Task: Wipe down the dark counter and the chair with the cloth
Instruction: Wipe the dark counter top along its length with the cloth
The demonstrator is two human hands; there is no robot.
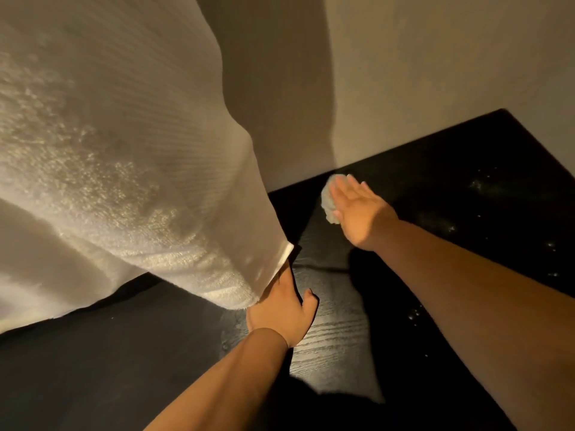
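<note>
The curtain (124,150) hides the fingers of the left hand (280,312); the right hand (362,209) covers most of the cloth (327,195).

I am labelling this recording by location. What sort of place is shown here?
Probably a corner of a home or hotel room, though I cannot be sure. A black wood-grain counter meets plain beige walls, and a cream ribbed fabric, likely a curtain, hangs over it.

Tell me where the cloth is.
Head view, right of centre: the cloth lies on the counter under the right hand, near the wall.
</note>
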